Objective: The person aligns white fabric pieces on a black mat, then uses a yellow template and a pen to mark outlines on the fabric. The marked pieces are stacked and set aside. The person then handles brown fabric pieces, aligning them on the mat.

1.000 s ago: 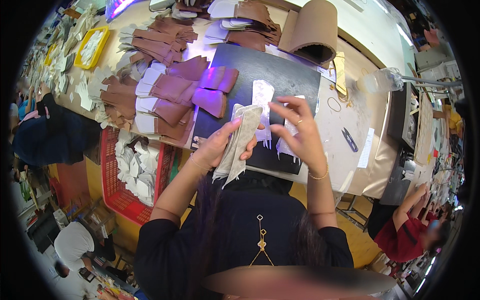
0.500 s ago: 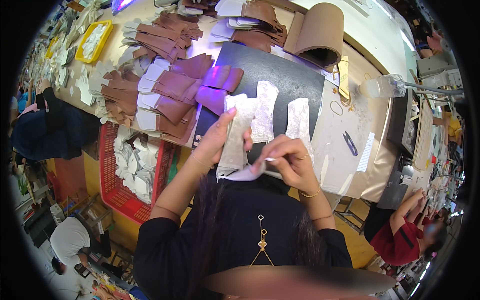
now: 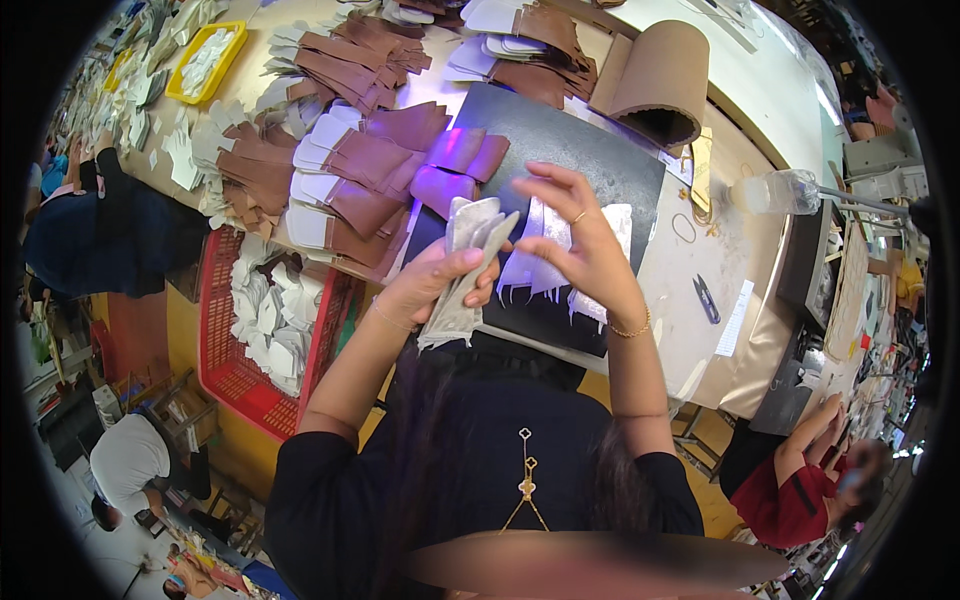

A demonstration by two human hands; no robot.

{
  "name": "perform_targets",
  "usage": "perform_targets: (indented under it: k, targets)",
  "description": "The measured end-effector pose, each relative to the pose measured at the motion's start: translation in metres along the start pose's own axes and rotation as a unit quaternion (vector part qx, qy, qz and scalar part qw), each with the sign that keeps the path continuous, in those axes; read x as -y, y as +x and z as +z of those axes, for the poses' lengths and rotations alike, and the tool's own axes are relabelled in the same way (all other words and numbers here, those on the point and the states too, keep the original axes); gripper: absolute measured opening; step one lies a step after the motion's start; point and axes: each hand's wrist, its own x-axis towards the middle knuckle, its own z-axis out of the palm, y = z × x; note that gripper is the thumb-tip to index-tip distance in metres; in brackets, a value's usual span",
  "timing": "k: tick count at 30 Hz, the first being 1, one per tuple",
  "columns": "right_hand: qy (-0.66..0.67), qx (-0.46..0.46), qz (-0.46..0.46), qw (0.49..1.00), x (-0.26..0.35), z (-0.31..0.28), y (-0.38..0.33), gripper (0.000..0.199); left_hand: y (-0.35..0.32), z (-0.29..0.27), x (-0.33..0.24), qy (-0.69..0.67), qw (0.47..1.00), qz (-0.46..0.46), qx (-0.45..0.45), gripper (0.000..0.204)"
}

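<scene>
In my left hand (image 3: 425, 285), closed in front of my chest, are pale grey-white flat pieces (image 3: 470, 235); they look like two layers or one folded piece, with a ragged lower end. My right hand (image 3: 585, 240) is raised just to the right, thumb and fingers apart, with nothing visible in it. Below and behind it, similar pale pieces (image 3: 535, 268) with frayed ends lie on a black board (image 3: 535, 125), partly hidden by the hand. Near the board's left side sit small brown folded pieces (image 3: 465, 160) under purple light.
Layered brown-and-white pieces (image 3: 355, 165) cover the table's left. A red basket (image 3: 212, 350) of white scraps stands below. At right are snips (image 3: 706, 298), a clear bottle (image 3: 775, 192) and a rolled brown sheet (image 3: 670, 80). Another person in red (image 3: 785, 490) sits at far right.
My right hand has let go of the thin pale strip at the held piece's lower end, risen toward the board and opened. In my left hand, the pale material now shows as two layers.
</scene>
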Motion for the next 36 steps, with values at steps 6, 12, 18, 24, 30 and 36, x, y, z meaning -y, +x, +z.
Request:
perform_targets:
  k: [6,12,18,24,30,36]
  targets:
    - [0.000,0.020,-0.033,0.999,0.017,0.003,-0.006,0.031,0.003,0.007,0.006,0.095,0.995,0.018,0.009,0.062]
    - [-0.095,-0.020,-0.105,0.990,0.024,0.005,-0.014,0.022,0.001,0.016,0.006,0.183,0.983,0.016,-0.018,0.070]
    - [-0.129,-0.051,-0.161,0.977,0.033,0.005,-0.026,0.031,-0.001,0.028,0.002,0.209,0.977,0.020,-0.049,0.074]
    - [0.031,-0.088,0.002,0.996,0.038,0.015,-0.038,0.036,0.003,0.027,0.004,0.237,0.971,0.036,-0.024,0.074]
    - [-0.046,-0.038,-0.016,0.998,0.041,0.009,-0.036,0.034,0.001,0.026,0.003,0.252,0.967,0.042,-0.008,0.068]
    - [0.176,0.042,-0.046,0.982,0.040,-0.004,-0.055,0.016,0.009,0.023,0.003,0.056,0.995,0.023,-0.081,0.059]
